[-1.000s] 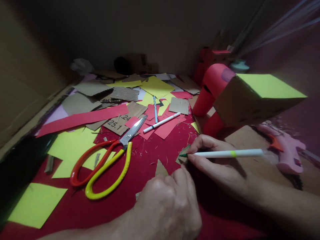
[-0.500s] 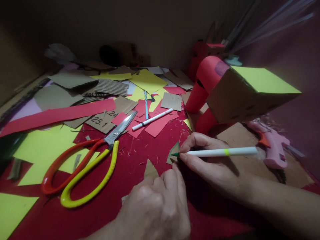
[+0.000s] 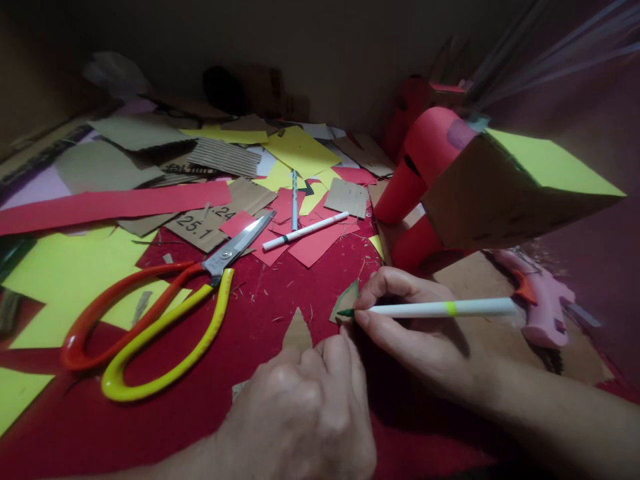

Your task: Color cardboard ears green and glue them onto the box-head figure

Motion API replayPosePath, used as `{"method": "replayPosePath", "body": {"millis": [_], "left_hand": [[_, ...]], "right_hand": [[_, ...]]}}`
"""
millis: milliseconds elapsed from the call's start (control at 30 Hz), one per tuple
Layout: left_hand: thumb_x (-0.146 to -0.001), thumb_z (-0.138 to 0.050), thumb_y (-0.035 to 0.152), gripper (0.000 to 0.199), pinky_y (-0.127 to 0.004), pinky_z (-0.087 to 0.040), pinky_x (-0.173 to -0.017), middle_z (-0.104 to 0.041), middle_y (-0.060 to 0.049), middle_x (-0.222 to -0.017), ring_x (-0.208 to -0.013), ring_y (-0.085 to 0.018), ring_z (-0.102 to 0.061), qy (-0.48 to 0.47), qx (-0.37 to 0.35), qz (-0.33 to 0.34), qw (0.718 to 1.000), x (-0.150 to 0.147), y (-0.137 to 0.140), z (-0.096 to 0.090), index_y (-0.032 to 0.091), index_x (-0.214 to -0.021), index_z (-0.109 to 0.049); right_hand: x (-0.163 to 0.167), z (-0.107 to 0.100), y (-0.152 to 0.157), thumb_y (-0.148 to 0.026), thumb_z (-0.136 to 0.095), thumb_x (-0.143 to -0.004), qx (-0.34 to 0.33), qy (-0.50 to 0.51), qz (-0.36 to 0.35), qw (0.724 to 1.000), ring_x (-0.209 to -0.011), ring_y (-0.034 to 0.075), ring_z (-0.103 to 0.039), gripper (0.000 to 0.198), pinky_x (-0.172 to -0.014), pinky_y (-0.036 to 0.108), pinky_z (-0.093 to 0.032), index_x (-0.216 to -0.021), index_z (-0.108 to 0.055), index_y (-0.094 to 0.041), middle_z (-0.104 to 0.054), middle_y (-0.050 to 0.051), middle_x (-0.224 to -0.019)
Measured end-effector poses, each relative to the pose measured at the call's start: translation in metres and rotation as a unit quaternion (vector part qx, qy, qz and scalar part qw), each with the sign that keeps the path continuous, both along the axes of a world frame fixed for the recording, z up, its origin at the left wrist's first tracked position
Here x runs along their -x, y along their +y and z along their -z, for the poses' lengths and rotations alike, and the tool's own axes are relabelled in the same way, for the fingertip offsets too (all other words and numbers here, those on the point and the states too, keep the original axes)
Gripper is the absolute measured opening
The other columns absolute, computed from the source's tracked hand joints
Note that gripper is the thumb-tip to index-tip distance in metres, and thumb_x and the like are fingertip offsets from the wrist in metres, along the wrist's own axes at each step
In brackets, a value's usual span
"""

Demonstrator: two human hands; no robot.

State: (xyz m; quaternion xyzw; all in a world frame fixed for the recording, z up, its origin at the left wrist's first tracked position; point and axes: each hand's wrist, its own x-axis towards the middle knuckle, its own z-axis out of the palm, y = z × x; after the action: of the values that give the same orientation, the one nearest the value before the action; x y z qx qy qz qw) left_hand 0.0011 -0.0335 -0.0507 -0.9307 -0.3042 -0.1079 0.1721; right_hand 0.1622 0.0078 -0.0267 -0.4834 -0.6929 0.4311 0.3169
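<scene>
My right hand [image 3: 415, 320] pinches a white felt-tip marker [image 3: 430, 309] with a lime band. Its green tip rests on a small pointed cardboard piece [image 3: 346, 297], which has green along its upper edges. My left hand [image 3: 310, 400] is closed at the lower edge of that piece, its fingertips mostly hidden. Just beyond the left knuckles lies a brown cardboard triangle [image 3: 298, 330], partly covered by the hand. Scissors [image 3: 223, 259] with red and yellow handles lie partly open to the left.
Behind are a second white marker [image 3: 306, 231], a blue stick [image 3: 295, 200], yellow paper [image 3: 300, 153], a red strip [image 3: 115, 205] and cardboard scraps. At right stand a red-legged cardboard figure [image 3: 480, 193] and a pink glue gun [image 3: 543, 300] on the red surface [image 3: 255, 320].
The marker tip has shifted slightly down and left on the small cardboard piece. Both hands keep their grips. The camera view has moved a little.
</scene>
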Motion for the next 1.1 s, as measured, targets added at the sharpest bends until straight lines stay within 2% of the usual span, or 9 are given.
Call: {"method": "replayPosePath", "body": {"millis": [100, 167, 267, 400, 533, 667, 833, 1000, 1100], "left_hand": [[-0.070, -0.041, 0.003, 0.032, -0.044, -0.058, -0.057, -0.056, -0.002, -0.055, -0.038, -0.013, -0.047, 0.019, -0.005, -0.003, 1.000, 0.001, -0.001, -0.002, 0.006, -0.091, -0.065], [-0.070, -0.042, 0.004, 0.031, -0.043, -0.058, -0.057, -0.059, -0.005, -0.059, -0.044, -0.016, -0.055, 0.039, -0.001, 0.003, 0.999, 0.002, -0.002, -0.006, 0.006, -0.090, -0.065], [-0.069, -0.044, 0.004, 0.021, -0.043, -0.059, -0.060, -0.064, -0.009, -0.071, -0.062, -0.023, -0.065, 0.082, 0.022, 0.005, 0.996, 0.001, -0.003, -0.012, 0.011, -0.079, -0.061], [-0.067, -0.045, 0.004, 0.016, -0.041, -0.058, -0.059, -0.061, -0.007, -0.069, -0.062, -0.022, -0.063, 0.107, 0.020, -0.022, 0.994, 0.000, -0.005, -0.016, 0.014, -0.072, -0.056], [-0.067, -0.044, 0.005, 0.017, -0.041, -0.058, -0.059, -0.062, -0.008, -0.071, -0.065, -0.023, -0.064, 0.088, 0.002, -0.024, 0.996, -0.001, -0.007, -0.013, 0.014, -0.074, -0.056], [-0.068, -0.047, 0.006, 0.015, -0.032, -0.056, -0.062, -0.062, -0.006, -0.073, -0.067, -0.019, -0.064, 0.087, 0.005, -0.045, 0.995, -0.002, -0.007, -0.009, 0.013, -0.077, -0.057], [-0.065, -0.051, 0.005, 0.011, -0.030, -0.055, -0.061, -0.061, -0.005, -0.070, -0.067, -0.018, -0.063, 0.092, 0.022, -0.047, 0.994, -0.004, -0.008, -0.009, 0.014, -0.070, -0.055], [-0.068, -0.050, 0.005, 0.014, -0.031, -0.054, -0.060, -0.063, -0.007, -0.077, -0.065, -0.017, -0.062, 0.118, 0.021, -0.045, 0.992, -0.005, -0.009, -0.009, 0.012, -0.077, -0.058], [-0.068, -0.050, 0.004, 0.016, -0.032, -0.054, -0.060, -0.063, -0.008, -0.077, -0.064, -0.018, -0.062, 0.123, 0.013, -0.053, 0.991, -0.006, -0.010, -0.008, 0.011, -0.079, -0.059]], "right_hand": [[-0.001, 0.005, 0.001, -0.006, -0.056, -0.074, 0.004, 0.016, 0.002, 1.000, -0.058, 0.009, -0.054, 0.012, -0.050, 0.017, -0.042, -0.070, -0.055, -0.018, -0.060, -0.002, -0.065], [-0.001, 0.009, 0.002, -0.007, -0.056, -0.076, 0.015, 0.038, 0.007, 0.999, -0.059, 0.010, -0.056, 0.011, -0.050, 0.018, -0.042, -0.071, -0.056, -0.018, -0.062, -0.002, -0.067], [-0.002, 0.014, 0.003, -0.010, -0.058, -0.077, 0.036, 0.074, 0.013, 0.997, -0.059, 0.011, -0.057, 0.010, -0.050, 0.019, -0.043, -0.072, -0.056, -0.018, -0.065, 0.000, -0.070], [-0.001, 0.017, 0.003, -0.009, -0.059, -0.076, 0.047, 0.103, 0.023, 0.993, -0.058, 0.011, -0.058, 0.010, -0.049, 0.019, -0.044, -0.073, -0.056, -0.019, -0.066, 0.000, -0.070], [-0.002, 0.017, 0.005, -0.012, -0.061, -0.076, 0.038, 0.112, 0.023, 0.993, -0.058, 0.011, -0.059, 0.008, -0.049, 0.020, -0.044, -0.072, -0.057, -0.018, -0.067, 0.000, -0.069], [-0.002, 0.017, 0.005, -0.010, -0.061, -0.075, 0.012, 0.099, 0.013, 0.995, -0.060, 0.010, -0.059, 0.009, -0.051, 0.018, -0.044, -0.070, -0.058, -0.017, -0.066, -0.001, -0.068], [0.002, 0.011, 0.004, -0.007, -0.059, -0.073, 0.017, 0.118, 0.024, 0.993, -0.051, 0.007, -0.052, 0.013, -0.044, 0.015, -0.039, -0.066, -0.056, -0.017, -0.058, -0.005, -0.057], [0.006, -0.003, 0.003, -0.004, -0.059, -0.074, 0.034, 0.034, 0.044, 0.998, -0.050, 0.005, -0.047, 0.013, -0.042, 0.014, -0.035, -0.065, -0.057, -0.014, -0.058, -0.004, -0.057], [0.007, -0.008, 0.001, -0.006, -0.060, -0.076, 0.040, 0.032, 0.055, 0.997, -0.049, 0.005, -0.046, 0.013, -0.041, 0.014, -0.034, -0.066, -0.057, -0.014, -0.058, -0.004, -0.058]]}}
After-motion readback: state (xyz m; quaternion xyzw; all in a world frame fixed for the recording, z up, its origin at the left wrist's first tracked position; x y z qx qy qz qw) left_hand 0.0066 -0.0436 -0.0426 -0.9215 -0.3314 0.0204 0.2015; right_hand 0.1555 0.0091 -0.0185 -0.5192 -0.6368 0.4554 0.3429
